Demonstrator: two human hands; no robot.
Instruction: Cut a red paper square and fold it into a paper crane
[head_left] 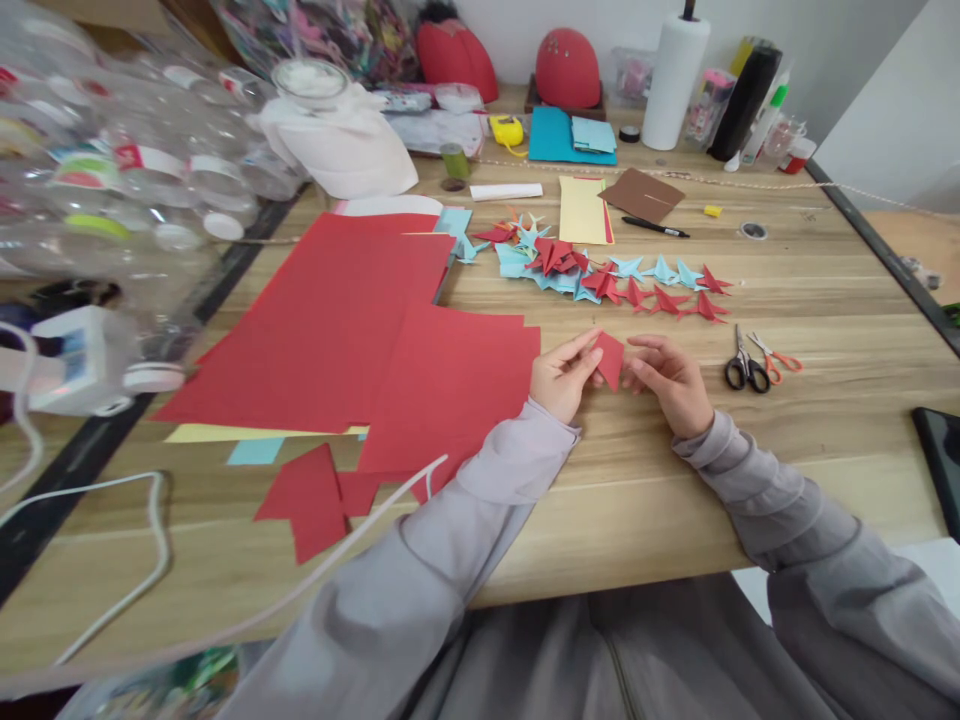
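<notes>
A small folded piece of red paper (pixel 610 358) is pinched between the thumb and fingers of my left hand (pixel 562 372), above the wooden table. Just right of the paper, my right hand (pixel 670 382) has its fingers bent and a little apart, with nothing visible in them; whether a fingertip touches the paper's edge is hard to see. Beyond both hands lie rows of folded red paper cranes (pixel 667 300) and light blue paper cranes (pixel 664 270). Large red paper sheets (pixel 337 320) are stacked left of my left hand.
Black-handled scissors (pixel 746 370) and orange-handled scissors (pixel 780 362) lie to the right. Red paper squares (pixel 311 500) and a white cable (pixel 360 545) are at front left. Plastic bottles (pixel 150 170) crowd the left side. A pen (pixel 655 228) and yellow paper (pixel 583 212) lie farther back.
</notes>
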